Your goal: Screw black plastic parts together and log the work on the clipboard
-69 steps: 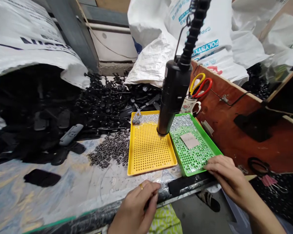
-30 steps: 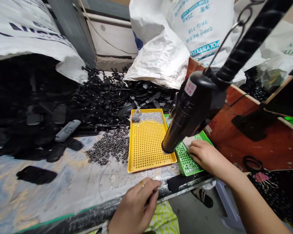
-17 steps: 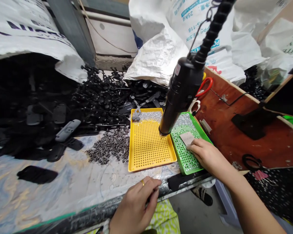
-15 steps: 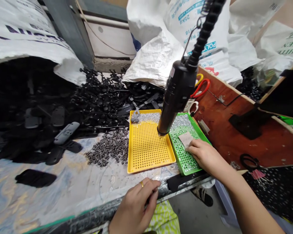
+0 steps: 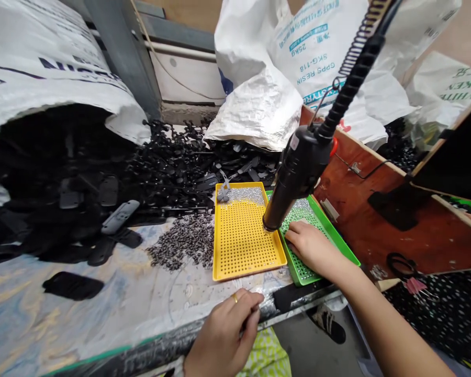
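My right hand (image 5: 312,247) is over the green perforated tray (image 5: 349,255), its fingers closed on a small pale card (image 5: 304,222) that is mostly hidden behind the knuckles. Small silver metal pieces (image 5: 301,205) are heaped at that tray's far end. Beside it lies a yellow perforated tray (image 5: 215,246) with more silver pieces and a grey plastic part (image 5: 223,193) at its far end. At the table's front edge my left hand (image 5: 223,335) is curled closed, a ring on one finger; its palm is hidden. A black electric screwdriver (image 5: 294,180) hangs above the trays.
Small dark metal pieces (image 5: 184,241) form a heap left of the yellow tray. Black plastic parts (image 5: 168,167) are piled behind, spilling near white sacks (image 5: 255,104). A reddish wooden board (image 5: 361,209) stands at the right. One black part (image 5: 73,285) lies at the front left.
My right hand has moved the card across the green tray to the left, and the card is now mostly covered. The whole view has shifted slightly; my left hand keeps its curled pose.
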Action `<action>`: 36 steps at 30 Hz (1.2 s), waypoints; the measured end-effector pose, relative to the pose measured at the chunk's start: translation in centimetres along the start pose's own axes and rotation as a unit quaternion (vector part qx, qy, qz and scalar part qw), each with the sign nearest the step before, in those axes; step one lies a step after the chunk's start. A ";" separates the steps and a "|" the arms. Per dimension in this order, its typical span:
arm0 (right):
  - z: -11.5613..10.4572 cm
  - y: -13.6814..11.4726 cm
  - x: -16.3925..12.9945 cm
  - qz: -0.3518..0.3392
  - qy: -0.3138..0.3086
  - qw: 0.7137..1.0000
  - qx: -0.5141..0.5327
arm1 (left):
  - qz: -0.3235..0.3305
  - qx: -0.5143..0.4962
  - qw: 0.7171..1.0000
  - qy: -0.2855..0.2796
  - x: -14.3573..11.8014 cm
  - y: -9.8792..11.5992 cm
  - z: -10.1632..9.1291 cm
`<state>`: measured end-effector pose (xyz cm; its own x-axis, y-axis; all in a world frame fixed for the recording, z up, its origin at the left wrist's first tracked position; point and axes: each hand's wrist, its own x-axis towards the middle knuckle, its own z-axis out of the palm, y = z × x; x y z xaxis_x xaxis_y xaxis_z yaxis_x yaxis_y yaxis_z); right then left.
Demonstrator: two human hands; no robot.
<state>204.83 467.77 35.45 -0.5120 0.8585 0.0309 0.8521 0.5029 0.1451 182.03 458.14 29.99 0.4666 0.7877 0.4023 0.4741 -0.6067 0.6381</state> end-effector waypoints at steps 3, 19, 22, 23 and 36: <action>0.3 0.7 -0.6 0.007 0.001 0.999 0.042 | -0.005 -0.006 1.000 -0.004 0.0 0.0 -0.1; 0.5 2.2 -3.4 -0.008 0.099 0.991 0.086 | -0.011 -0.017 1.000 -0.015 -0.3 -0.3 0.1; 0.7 2.7 -4.0 -0.014 0.109 0.988 0.104 | -0.012 -0.026 0.999 -0.014 -0.2 -0.3 0.1; 0.7 2.7 -4.0 -0.013 0.109 0.988 0.109 | -0.012 -0.025 1.000 -0.013 -0.2 -0.3 0.1; 0.9 2.3 -2.0 0.035 0.044 0.996 0.069 | -0.006 0.004 1.000 0.001 -0.1 0.0 0.1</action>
<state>207.94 467.27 34.84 -0.4534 0.8827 0.1239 0.8896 0.4566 0.0025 182.06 458.08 29.94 0.4592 0.7950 0.3964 0.4850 -0.5982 0.6379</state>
